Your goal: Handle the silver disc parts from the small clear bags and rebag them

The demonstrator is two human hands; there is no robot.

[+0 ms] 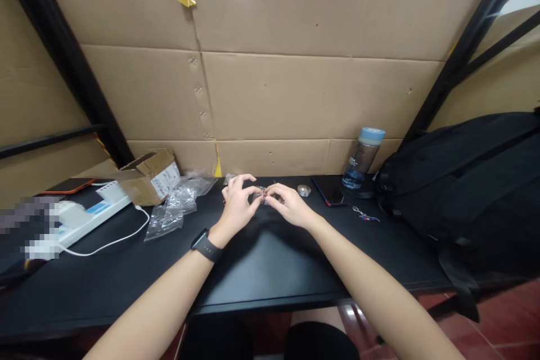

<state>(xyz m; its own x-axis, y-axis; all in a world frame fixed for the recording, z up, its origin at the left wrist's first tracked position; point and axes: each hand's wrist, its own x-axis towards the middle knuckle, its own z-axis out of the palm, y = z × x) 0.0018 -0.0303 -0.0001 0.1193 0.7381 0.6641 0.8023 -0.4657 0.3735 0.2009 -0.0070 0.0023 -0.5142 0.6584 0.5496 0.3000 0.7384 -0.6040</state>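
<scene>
Over the black desk [270, 259], my left hand [240, 199] and my right hand [291, 203] meet at the fingertips. Both pinch a small, shiny, partly clear thing [262, 196], too small to name and mostly covered by fingers. The other fingers of my left hand are raised and spread, and a dark watch [207, 245] is on that wrist. Just right of my right hand lies a small round clear container [304, 190]. Behind my left hand, a bit of clear plastic [228, 179] shows, partly hidden.
On the left are crumpled clear plastic bags [171, 214], an open cardboard box [145, 180] and a white power strip [90, 216] with a cable [113, 244]. To the right stand a phone [331, 192], a keychain [366, 215], a water bottle [360, 163] and a black backpack [472, 180].
</scene>
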